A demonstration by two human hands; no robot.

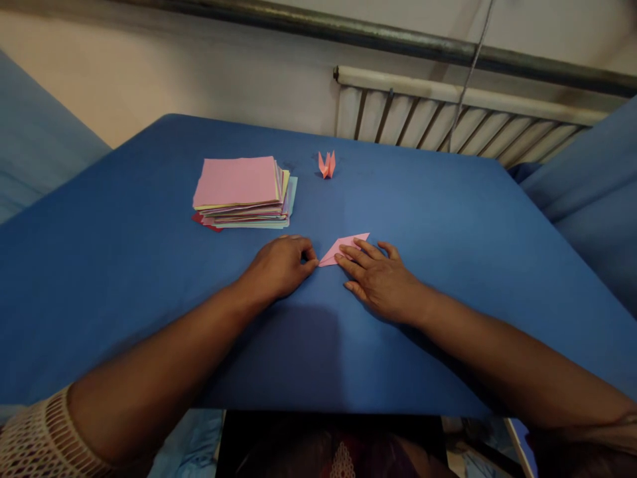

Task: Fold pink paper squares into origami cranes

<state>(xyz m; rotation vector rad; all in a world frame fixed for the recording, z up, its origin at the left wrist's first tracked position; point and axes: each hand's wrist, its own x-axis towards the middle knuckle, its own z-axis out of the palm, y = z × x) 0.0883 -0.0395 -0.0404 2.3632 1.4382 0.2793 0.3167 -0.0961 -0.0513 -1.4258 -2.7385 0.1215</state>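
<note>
A folded piece of pink paper (331, 254), slim and pointed at both ends, lies flat on the blue-covered table (423, 219). My left hand (286, 265) pinches its left tip between thumb and fingers. Across the paper's right part rests my right hand (381, 279), palm down, fingers spread and pressing on the surface. Those fingers hide part of the folds.
Beyond my left hand stands a thick stack of coloured paper (239, 182), pink on top. A small folded pink paper figure (327, 164) with upright points sits near the far edge. Behind the table are a radiator (398, 113) and a pipe (348, 30).
</note>
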